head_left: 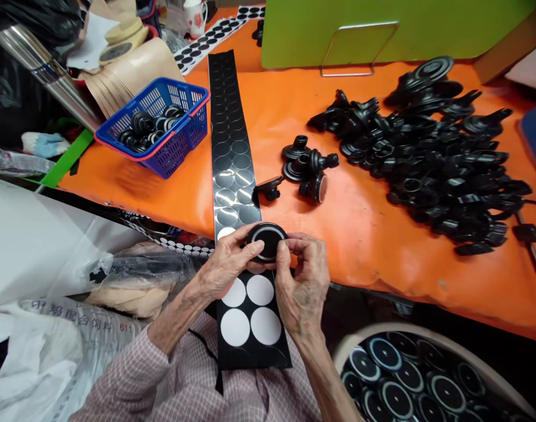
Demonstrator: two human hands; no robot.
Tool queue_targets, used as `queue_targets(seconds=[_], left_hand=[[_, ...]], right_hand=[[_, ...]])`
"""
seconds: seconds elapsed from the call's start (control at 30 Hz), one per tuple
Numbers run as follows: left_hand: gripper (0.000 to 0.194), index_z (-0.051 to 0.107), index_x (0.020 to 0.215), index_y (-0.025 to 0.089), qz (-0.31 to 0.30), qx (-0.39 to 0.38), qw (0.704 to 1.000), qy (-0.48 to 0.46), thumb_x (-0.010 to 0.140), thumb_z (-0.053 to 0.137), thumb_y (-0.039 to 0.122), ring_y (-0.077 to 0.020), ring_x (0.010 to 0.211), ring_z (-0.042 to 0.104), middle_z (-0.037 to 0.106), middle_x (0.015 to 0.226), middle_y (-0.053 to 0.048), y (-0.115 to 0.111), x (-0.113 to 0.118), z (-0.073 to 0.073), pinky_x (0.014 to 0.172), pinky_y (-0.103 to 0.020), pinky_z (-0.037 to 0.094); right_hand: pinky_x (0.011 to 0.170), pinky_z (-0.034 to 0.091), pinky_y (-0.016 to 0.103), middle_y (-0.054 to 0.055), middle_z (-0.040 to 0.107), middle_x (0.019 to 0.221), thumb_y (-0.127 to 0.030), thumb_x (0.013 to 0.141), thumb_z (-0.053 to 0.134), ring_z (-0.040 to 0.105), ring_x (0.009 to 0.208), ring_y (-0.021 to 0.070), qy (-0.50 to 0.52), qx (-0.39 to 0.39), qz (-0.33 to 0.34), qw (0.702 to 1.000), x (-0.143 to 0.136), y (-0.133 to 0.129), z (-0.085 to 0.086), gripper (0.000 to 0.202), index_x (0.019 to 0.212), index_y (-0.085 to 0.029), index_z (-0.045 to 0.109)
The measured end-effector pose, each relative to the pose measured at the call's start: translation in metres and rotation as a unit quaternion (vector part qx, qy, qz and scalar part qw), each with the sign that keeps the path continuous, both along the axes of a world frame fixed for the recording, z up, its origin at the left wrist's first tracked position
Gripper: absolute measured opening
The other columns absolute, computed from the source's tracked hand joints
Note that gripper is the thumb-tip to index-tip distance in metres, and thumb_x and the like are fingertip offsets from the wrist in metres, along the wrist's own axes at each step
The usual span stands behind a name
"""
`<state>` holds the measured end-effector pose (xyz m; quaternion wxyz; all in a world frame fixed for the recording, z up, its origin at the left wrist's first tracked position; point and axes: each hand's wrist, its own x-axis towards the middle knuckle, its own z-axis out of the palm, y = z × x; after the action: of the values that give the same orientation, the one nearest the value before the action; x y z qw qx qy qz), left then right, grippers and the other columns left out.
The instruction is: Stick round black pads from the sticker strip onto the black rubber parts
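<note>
Between my hands is a round black plastic disc (pixel 273 235) with a pale ring on its face. My left hand (pixel 224 261) grips its left side, the thumb lying on the face. At the right edge, my right hand (pixel 303 278) pinches it between thumb and fingers. Beneath them a long black strip of round stickers (pixel 254 356) runs from my lap up across the table. Its near part shows several white circles (pixel 266 326) where stickers are gone. Just beyond my hands stand several black knobbed discs (pixel 309 167), one with a reddish-brown face.
A blue basket (pixel 180 143) with black parts stands at the left on the orange table (pixel 289 94). A large heap of black parts (pixel 426 158) covers the right side. Lower right, a round tub (pixel 359 340) holds many ringed discs. A green board (pixel 395 44) stands behind.
</note>
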<state>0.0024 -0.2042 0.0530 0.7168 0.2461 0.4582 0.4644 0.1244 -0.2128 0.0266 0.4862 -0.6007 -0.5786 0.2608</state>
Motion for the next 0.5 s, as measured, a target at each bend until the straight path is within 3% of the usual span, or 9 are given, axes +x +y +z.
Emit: queue_targets(seconds=[0.27, 0.33, 0.4, 0.5], left_hand=[[0.037, 0.065, 0.111, 0.017, 0.012, 0.015, 1.0, 0.001, 0.076, 0.072, 0.027, -0.021, 0.089, 0.067, 0.067, 0.113, -0.008, -0.0027, -0.0031, -0.0064, 0.074, -0.035, 0.058], [0.036, 0.065, 0.11, 0.017, 0.018, 0.016, 1.0, -0.002, 0.076, 0.072, 0.027, -0.0207, 0.088, 0.067, 0.067, 0.112, -0.008, -0.0027, -0.0023, -0.0075, 0.074, -0.036, 0.058], [0.037, 0.064, 0.11, 0.017, 0.022, 0.014, 1.0, -0.001, 0.075, 0.072, 0.027, -0.0203, 0.087, 0.067, 0.067, 0.112, -0.008, -0.0025, -0.0013, -0.0071, 0.074, -0.036, 0.058], [0.043, 0.062, 0.116, 0.018, 0.0, 0.013, 1.0, 0.021, 0.077, 0.071, 0.032, -0.0192, 0.084, 0.067, 0.066, 0.113, -0.009, -0.0037, -0.0033, -0.0012, 0.072, -0.034, 0.057]], right_hand=[[0.071, 0.05, 0.032, 0.003, 0.056, 0.085, -0.023, 0.092, 0.05, 0.058, 0.085, 0.0173, -0.084, 0.064, -0.009, 0.994, -0.0037, 0.0008, -0.0031, 0.008, 0.084, -0.022, 0.049], [0.072, 0.051, 0.034, 0.004, 0.057, 0.089, -0.027, 0.09, 0.053, 0.059, 0.086, 0.0172, -0.041, 0.035, -0.014, 0.998, -0.0041, -0.0003, -0.0051, 0.007, 0.089, -0.022, 0.05], [0.075, 0.052, 0.035, 0.005, 0.058, 0.096, -0.033, 0.088, 0.058, 0.06, 0.086, 0.0171, 0.038, -0.015, -0.017, 0.999, -0.0038, -0.0015, -0.006, 0.019, 0.1, -0.021, 0.05], [0.077, 0.052, 0.036, 0.005, 0.061, 0.096, -0.04, 0.085, 0.061, 0.061, 0.085, 0.0167, 0.134, -0.099, 0.022, 0.986, -0.001, 0.0005, -0.0036, 0.027, 0.103, -0.021, 0.054]])
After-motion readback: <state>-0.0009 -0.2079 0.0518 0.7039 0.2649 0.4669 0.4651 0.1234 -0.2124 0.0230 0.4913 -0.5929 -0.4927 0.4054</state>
